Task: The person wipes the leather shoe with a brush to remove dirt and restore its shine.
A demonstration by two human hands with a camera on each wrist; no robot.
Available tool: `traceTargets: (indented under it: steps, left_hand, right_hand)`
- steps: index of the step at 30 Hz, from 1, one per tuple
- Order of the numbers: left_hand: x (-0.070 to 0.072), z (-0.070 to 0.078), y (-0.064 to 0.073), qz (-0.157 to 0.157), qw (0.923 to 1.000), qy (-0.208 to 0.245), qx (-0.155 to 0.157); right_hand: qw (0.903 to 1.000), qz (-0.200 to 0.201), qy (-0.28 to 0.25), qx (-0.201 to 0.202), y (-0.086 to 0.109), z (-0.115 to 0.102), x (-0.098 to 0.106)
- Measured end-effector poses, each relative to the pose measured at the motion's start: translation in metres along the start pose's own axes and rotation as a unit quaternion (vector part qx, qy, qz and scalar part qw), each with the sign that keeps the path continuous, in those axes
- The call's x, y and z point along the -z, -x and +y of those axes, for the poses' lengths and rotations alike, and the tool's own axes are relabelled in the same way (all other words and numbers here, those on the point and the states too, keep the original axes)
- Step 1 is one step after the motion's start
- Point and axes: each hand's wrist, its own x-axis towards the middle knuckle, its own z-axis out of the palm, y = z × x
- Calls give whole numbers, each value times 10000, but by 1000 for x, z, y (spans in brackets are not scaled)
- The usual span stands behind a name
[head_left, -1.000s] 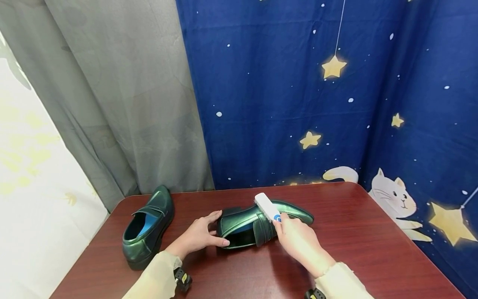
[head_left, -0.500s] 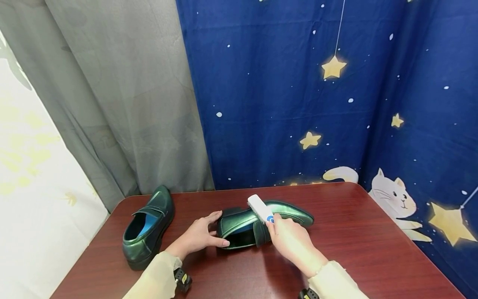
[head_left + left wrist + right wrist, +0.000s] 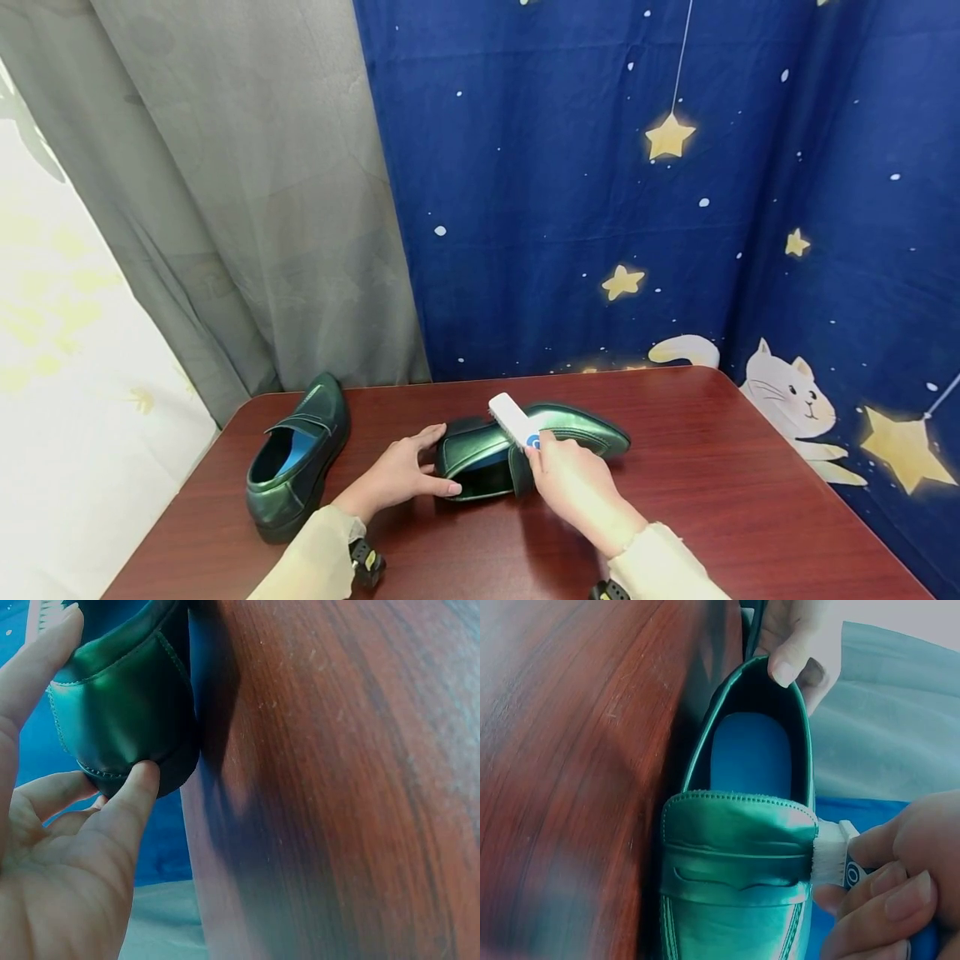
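Note:
A shiny dark-green loafer [image 3: 581,423] lies on its side on the table, its opening facing me and its toe to the right. My left hand [image 3: 401,473] grips the heel, thumb at the opening's rim and fingers round the back, as the left wrist view shows. In my right hand [image 3: 576,490] is a white-headed brush [image 3: 510,417] with blue at its handle. Its white bristles [image 3: 829,859] are right at the loafer's side beside the strap in the right wrist view. Blue insole [image 3: 750,754] shows inside the shoe.
Another green loafer [image 3: 300,462] stands upright at the left of the reddish-brown table [image 3: 712,500]. Behind the table hang a grey curtain [image 3: 262,167] and a blue star-patterned curtain [image 3: 540,208].
My right hand has moved the brush left along the loafer's upper side, from near the strap toward the heel. The left hand and both shoes have stayed in place.

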Motion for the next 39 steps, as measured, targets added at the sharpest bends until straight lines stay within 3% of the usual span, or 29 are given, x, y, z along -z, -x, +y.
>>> traceTargets:
  steps: [39]
  left_hand:
    - [-1, -1, -1, 126, 9997, -182, -120]
  right_hand:
    - [9993, -175, 62, 312, 4, -40, -12]
